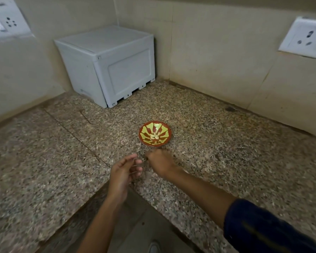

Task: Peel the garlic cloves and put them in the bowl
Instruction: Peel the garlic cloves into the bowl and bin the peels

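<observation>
The person shows 2 bare forearms and 2 bare hands, the left hand [125, 172] and the right hand [160, 162]. The right arm wears a dark navy fabric sleeve [266, 229] pushed up toward the elbow. The left forearm is uncovered as far as the frame shows.

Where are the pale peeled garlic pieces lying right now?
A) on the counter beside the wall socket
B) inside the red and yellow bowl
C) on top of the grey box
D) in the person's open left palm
B: a few pale garlic cloves sit in the middle of the red and yellow bowl, on the speckled counter just beyond both hands.
</observation>
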